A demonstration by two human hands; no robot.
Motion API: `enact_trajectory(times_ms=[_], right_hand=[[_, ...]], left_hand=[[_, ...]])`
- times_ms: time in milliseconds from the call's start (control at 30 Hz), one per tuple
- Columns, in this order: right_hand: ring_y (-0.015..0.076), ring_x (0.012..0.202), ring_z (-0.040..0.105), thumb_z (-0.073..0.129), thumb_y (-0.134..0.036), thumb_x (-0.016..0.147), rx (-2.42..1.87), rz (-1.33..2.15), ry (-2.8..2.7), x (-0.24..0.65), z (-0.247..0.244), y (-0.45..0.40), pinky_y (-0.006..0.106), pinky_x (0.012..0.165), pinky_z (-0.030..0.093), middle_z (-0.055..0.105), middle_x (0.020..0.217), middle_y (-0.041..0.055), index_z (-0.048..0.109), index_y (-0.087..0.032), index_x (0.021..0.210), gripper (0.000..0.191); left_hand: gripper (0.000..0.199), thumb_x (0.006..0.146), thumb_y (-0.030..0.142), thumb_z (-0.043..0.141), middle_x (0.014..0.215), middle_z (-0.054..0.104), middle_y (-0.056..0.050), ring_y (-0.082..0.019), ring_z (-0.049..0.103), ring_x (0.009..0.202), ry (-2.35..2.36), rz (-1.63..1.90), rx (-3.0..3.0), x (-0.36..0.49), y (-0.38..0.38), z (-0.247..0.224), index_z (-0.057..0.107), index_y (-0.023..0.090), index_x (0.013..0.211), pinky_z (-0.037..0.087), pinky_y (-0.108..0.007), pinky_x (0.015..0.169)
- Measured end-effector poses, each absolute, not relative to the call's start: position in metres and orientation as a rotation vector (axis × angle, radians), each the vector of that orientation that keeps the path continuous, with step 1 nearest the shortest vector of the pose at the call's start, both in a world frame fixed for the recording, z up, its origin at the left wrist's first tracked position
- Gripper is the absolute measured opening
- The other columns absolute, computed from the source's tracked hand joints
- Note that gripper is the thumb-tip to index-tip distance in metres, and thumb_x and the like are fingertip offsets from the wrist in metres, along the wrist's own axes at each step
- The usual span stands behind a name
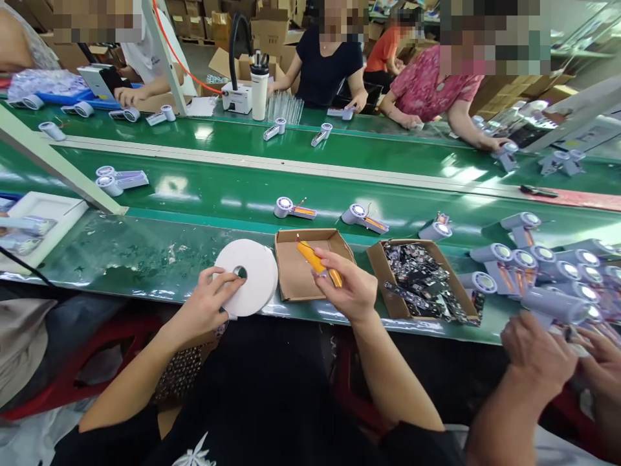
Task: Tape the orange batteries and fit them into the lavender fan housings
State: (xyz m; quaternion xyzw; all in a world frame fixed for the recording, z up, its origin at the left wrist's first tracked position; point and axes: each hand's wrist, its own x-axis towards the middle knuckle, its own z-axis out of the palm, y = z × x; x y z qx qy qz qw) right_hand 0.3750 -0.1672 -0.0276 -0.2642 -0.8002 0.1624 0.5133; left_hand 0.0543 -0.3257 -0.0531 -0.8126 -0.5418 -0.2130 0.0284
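Observation:
My left hand [211, 299] rests on a big white roll of tape [257, 278], fingers bent at its centre hole and the thumb near its lower edge. Between the thumb and fingers of my right hand [353, 286] is an orange cylindrical battery [310, 257] with a thin wire end at its top. It is held tilted over a shallow cardboard tray [295, 288], whose visible bottom is bare. Right of the tray stands a cardboard box [395, 304] full of small black circuit boards [422, 275].
Lilac handheld fan bodies [295, 208] lie along the green conveyor [218, 188], several piled at the right [538, 259]. A nearby person's hands [538, 353] work at the lower right. A white foam box [53, 226] stands left, near a slanted metal post [63, 162]. Other people sit opposite.

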Motion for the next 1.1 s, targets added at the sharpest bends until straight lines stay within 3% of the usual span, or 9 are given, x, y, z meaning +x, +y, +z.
enact_trajectory(times_ms=[200, 300, 367, 467, 533, 700, 900, 1033, 1100], right_hand=[[0.0269, 0.119, 0.077, 0.072, -0.007, 0.088, -0.314, 0.479, -1.863, 0.345, -0.047, -0.202, 0.046, 0.102, 0.068, 0.081, 0.124, 0.0061, 0.074, -0.029, 0.116, 0.036], [0.0285, 0.134, 0.068, 0.066, -0.023, 0.098, -0.503, 0.883, -1.721, 0.341, -0.061, -0.214, 0.05, 0.11, 0.062, 0.073, 0.14, 0.0121, 0.069, -0.027, 0.13, 0.032], [0.0305, 0.139, 0.064, 0.068, -0.039, 0.1, -0.64, 1.244, -1.596, 0.345, -0.059, -0.214, 0.052, 0.111, 0.06, 0.065, 0.151, 0.0166, 0.062, -0.025, 0.143, 0.046], [0.0323, 0.135, 0.067, 0.087, -0.048, 0.085, -0.769, 1.63, -1.523, 0.355, -0.043, -0.199, 0.051, 0.11, 0.061, 0.067, 0.147, 0.0171, 0.062, -0.023, 0.147, 0.071], [0.0333, 0.128, 0.072, 0.096, -0.047, 0.074, -0.878, 1.717, -1.527, 0.36, -0.035, -0.186, 0.049, 0.105, 0.064, 0.073, 0.139, 0.0153, 0.069, -0.022, 0.14, 0.076], [0.0331, 0.1, 0.082, 0.101, -0.046, 0.067, -1.012, 1.623, -1.423, 0.346, -0.053, -0.182, 0.043, 0.084, 0.072, 0.083, 0.11, 0.0123, 0.082, -0.02, 0.109, 0.053], [0.033, 0.115, 0.078, 0.095, -0.05, 0.074, -0.904, 1.383, -0.865, 0.322, -0.056, -0.185, 0.052, 0.103, 0.065, 0.082, 0.118, 0.011, 0.08, -0.023, 0.107, 0.045], [0.0321, 0.143, 0.06, 0.093, -0.048, 0.076, -0.967, 1.13, -0.771, 0.354, -0.04, -0.153, 0.052, 0.126, 0.047, 0.074, 0.138, 0.0045, 0.081, -0.039, 0.095, 0.024], [0.0347, 0.146, 0.056, 0.092, -0.048, 0.075, -1.038, 1.151, -0.784, 0.373, -0.043, -0.149, 0.061, 0.131, 0.036, 0.074, 0.138, 0.0044, 0.08, -0.042, 0.098, 0.027]], left_hand=[[0.078, 0.077, 0.003, 0.067, 0.136, 0.068, -0.012, -0.038, 0.046, 0.131, -1.652, -0.558, -2.586, 0.063, -0.332, -0.046, 0.059, 0.026, 0.15, 0.049, -0.055, 0.112], [0.076, 0.079, -0.001, 0.065, 0.139, 0.069, -0.009, -0.036, 0.048, 0.128, -1.64, -0.484, -2.554, 0.062, -0.334, -0.043, 0.061, 0.025, 0.15, 0.05, -0.051, 0.11], [0.072, 0.084, 0.0, 0.063, 0.14, 0.07, -0.008, -0.034, 0.05, 0.126, -1.622, -0.432, -2.522, 0.061, -0.333, -0.038, 0.061, 0.026, 0.151, 0.051, -0.047, 0.109], [0.061, 0.094, 0.005, 0.062, 0.139, 0.071, -0.006, -0.03, 0.052, 0.123, -1.535, -0.412, -2.483, 0.061, -0.33, -0.028, 0.061, 0.026, 0.151, 0.048, -0.044, 0.113], [0.054, 0.098, 0.01, 0.064, 0.139, 0.071, -0.005, -0.027, 0.054, 0.118, -1.453, -0.437, -2.452, 0.063, -0.326, -0.022, 0.063, 0.026, 0.15, 0.045, -0.044, 0.117], [0.05, 0.101, 0.017, 0.064, 0.14, 0.07, -0.003, -0.023, 0.056, 0.112, -1.377, -0.448, -2.329, 0.077, -0.317, -0.031, 0.064, 0.032, 0.148, 0.039, -0.05, 0.124], [0.055, 0.096, 0.038, 0.07, 0.126, 0.074, -0.013, -0.029, 0.057, 0.111, -1.603, -0.704, -2.245, 0.106, -0.33, -0.077, 0.064, 0.022, 0.149, 0.052, -0.045, 0.105], [0.072, 0.087, 0.021, 0.076, 0.14, 0.07, -0.009, -0.033, 0.053, 0.134, -1.825, -0.438, -2.537, 0.061, -0.336, -0.077, 0.057, 0.03, 0.155, 0.043, -0.051, 0.12], [0.081, 0.081, 0.027, 0.084, 0.149, 0.066, -0.008, -0.038, 0.044, 0.148, -2.024, -0.242, -2.725, 0.016, -0.323, -0.068, 0.055, 0.032, 0.157, 0.036, -0.058, 0.124]])
